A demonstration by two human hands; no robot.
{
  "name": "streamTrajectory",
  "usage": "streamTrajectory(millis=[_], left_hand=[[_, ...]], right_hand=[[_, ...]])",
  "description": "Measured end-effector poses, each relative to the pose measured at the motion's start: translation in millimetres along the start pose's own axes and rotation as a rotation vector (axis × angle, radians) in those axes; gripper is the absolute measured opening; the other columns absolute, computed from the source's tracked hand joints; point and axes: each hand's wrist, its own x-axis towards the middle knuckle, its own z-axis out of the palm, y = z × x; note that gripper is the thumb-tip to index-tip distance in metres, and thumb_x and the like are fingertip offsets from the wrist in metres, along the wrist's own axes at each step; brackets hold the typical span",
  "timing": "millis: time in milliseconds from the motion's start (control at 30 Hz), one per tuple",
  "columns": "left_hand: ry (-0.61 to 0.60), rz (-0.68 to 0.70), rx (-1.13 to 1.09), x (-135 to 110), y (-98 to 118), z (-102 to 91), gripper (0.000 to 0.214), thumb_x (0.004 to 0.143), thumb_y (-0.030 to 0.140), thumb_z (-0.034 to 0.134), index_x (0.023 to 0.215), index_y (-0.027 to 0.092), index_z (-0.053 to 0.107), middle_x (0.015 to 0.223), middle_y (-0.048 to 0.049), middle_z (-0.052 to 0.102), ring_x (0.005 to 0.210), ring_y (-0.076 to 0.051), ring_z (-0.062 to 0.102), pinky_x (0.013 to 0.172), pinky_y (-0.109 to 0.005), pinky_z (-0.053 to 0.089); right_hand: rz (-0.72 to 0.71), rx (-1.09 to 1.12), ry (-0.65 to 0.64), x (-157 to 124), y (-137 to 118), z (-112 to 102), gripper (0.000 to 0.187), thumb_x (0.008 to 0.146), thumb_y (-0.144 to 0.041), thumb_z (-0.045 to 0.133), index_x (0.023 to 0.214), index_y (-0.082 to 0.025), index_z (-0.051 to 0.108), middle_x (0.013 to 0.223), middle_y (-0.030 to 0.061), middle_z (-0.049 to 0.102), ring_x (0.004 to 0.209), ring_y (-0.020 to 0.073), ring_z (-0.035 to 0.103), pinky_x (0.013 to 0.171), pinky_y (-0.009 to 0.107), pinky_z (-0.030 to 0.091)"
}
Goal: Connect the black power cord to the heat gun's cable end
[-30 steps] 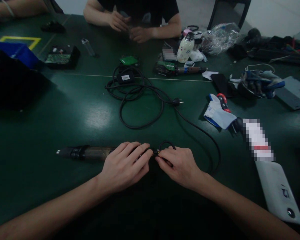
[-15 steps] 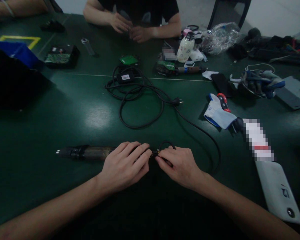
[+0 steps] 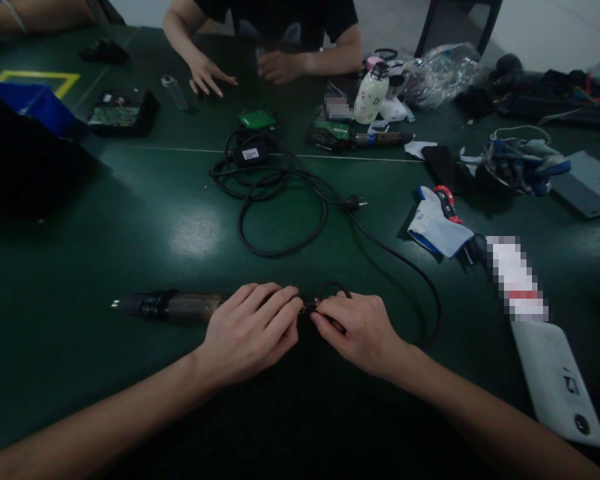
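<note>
A dark cylindrical electric screwdriver (image 3: 180, 305) lies on the green table, its metal tip pointing left. My left hand (image 3: 257, 327) is wrapped over its rear end, which hides that part. Just to the right, my right hand (image 3: 357, 330) pinches the cable connector (image 3: 310, 305) at the back of the tool; small bright bits show between the two hands. The details of the joint are mostly covered by my fingers. From there a black cord (image 3: 433, 287) loops right and up to a coiled cable with a small labelled box (image 3: 251, 154) and a mains plug (image 3: 353, 203).
Across the table are circuit boards (image 3: 257, 120), another screwdriver (image 3: 383, 139) and a spray bottle (image 3: 371, 97). To the right lie a white-and-blue glove (image 3: 437, 227), a phone (image 3: 445, 169) and a long white panel (image 3: 557, 380). A blue bin (image 3: 35, 107) stands left. A co-worker's hand (image 3: 207, 73) rests opposite.
The co-worker's hand on the left of the picture has moved down and left onto the table, fingers spread. My own hands and the screwdriver look the same.
</note>
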Motion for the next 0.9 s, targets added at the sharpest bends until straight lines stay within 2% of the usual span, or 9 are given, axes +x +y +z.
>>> streamTrajectory(millis=[133, 333, 533, 700, 900], left_hand=[[-0.003, 0.023, 0.006, -0.4, -1.0, 0.2, 0.027, 0.095, 0.025, 0.067, 0.122, 0.022, 0.068, 0.130, -0.0035, 0.073, 0.111, -0.026, 0.069, 0.090, -0.043, 0.053], [0.008, -0.003, 0.013, 0.8, 0.2, 1.3, 0.021, 0.095, 0.023, 0.066, 0.115, 0.017, 0.068, 0.125, -0.0041, 0.074, 0.108, -0.025, 0.069, 0.089, -0.042, 0.053], [0.010, 0.026, 0.022, 0.4, -0.2, 1.6, 0.026, 0.095, 0.025, 0.067, 0.121, 0.021, 0.068, 0.130, -0.0034, 0.073, 0.109, -0.026, 0.069, 0.089, -0.043, 0.053], [0.015, 0.003, 0.013, 0.4, -0.4, 1.1, 0.022, 0.094, 0.022, 0.067, 0.116, 0.018, 0.069, 0.126, -0.0048, 0.074, 0.108, -0.025, 0.069, 0.091, -0.041, 0.053], [0.007, 0.021, 0.018, 0.1, -0.3, 1.9, 0.027, 0.095, 0.025, 0.067, 0.121, 0.020, 0.068, 0.129, -0.0043, 0.073, 0.109, -0.026, 0.069, 0.089, -0.042, 0.053]], right_hand=[[0.004, 0.002, -0.001, -0.4, 0.1, 0.2, 0.030, 0.109, -0.032, 0.051, 0.084, -0.021, 0.064, 0.082, -0.0004, 0.071, 0.069, 0.0139, 0.055, 0.067, 0.030, 0.034], [-0.001, -0.004, -0.002, -0.7, 0.9, 2.1, 0.030, 0.109, -0.034, 0.051, 0.086, -0.021, 0.064, 0.081, -0.0008, 0.070, 0.070, 0.0145, 0.055, 0.068, 0.031, 0.034], [0.004, 0.002, -0.002, -0.6, 0.5, 1.6, 0.032, 0.109, -0.034, 0.050, 0.082, -0.021, 0.062, 0.079, -0.0009, 0.069, 0.067, 0.0140, 0.054, 0.067, 0.031, 0.033], [-0.001, 0.006, 0.005, -1.4, 1.0, 2.4, 0.032, 0.110, -0.034, 0.050, 0.083, -0.021, 0.063, 0.080, -0.0009, 0.070, 0.068, 0.0140, 0.054, 0.067, 0.031, 0.033], [0.001, 0.006, 0.008, -1.3, 0.7, 2.1, 0.031, 0.109, -0.032, 0.051, 0.083, -0.021, 0.062, 0.080, -0.0011, 0.069, 0.067, 0.0136, 0.053, 0.067, 0.030, 0.033]])
